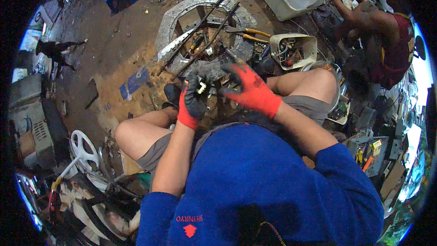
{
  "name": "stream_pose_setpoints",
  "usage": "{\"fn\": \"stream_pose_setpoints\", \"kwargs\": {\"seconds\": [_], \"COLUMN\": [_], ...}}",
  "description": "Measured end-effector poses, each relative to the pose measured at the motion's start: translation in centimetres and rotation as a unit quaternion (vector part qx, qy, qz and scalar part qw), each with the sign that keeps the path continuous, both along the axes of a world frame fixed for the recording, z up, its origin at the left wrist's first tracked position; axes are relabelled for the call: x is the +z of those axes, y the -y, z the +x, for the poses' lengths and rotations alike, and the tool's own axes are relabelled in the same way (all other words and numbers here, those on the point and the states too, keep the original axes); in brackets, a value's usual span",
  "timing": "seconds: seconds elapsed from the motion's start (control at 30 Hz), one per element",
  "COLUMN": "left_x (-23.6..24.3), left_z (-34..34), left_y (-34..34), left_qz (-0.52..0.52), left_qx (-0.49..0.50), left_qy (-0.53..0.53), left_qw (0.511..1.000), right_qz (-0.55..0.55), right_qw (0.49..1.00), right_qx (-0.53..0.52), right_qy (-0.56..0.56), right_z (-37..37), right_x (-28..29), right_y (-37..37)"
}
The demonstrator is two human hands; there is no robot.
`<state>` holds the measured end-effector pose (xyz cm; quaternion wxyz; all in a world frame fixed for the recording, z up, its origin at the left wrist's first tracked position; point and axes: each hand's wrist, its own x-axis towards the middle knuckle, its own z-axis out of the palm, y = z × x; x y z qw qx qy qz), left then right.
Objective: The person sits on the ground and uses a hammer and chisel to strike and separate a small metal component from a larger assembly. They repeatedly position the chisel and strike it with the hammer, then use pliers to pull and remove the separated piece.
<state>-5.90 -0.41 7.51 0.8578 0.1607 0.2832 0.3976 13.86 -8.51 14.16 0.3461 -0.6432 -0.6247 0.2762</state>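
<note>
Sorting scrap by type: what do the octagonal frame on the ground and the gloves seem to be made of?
The octagonal frame looks like cast metal, dull grey, mottled, gritty. The gloves on the left hand and right hand look like red knit fabric; the left shows a dark, probably rubbery coating.

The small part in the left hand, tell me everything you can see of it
The small part is mostly hidden inside the left hand, whose red and black glove wraps it. Only a pale, off-white bit shows between the dark fingers, apparently with a darker metal piece beside it; its exact shape is too small to tell. It is held above the person's lap, in front of the bent knees. The right hand, in a red glove with spread fingers, hovers just beside it, seemingly not touching.
</note>
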Motion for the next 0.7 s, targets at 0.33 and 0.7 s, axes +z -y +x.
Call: {"fn": "stream_pose_setpoints", "kwargs": {"seconds": [0.33,0.7], "left_x": [3.4,3.1], "left_z": [-1.4,-3.3], "left_y": [1.7,0.5], "left_qz": [-0.117,-0.031], "left_qx": [-0.007,-0.062], "left_qy": [0.167,0.247], "left_qw": [0.979,0.967], "right_qz": [0.015,-0.245], "right_qw": [0.986,0.956], "right_qx": [-0.067,-0.05], "right_qy": [0.15,0.152], "right_z": [-2.1,3.9], "right_x": [0.1,-4.9], "right_y": [0.2,-4.6]}}
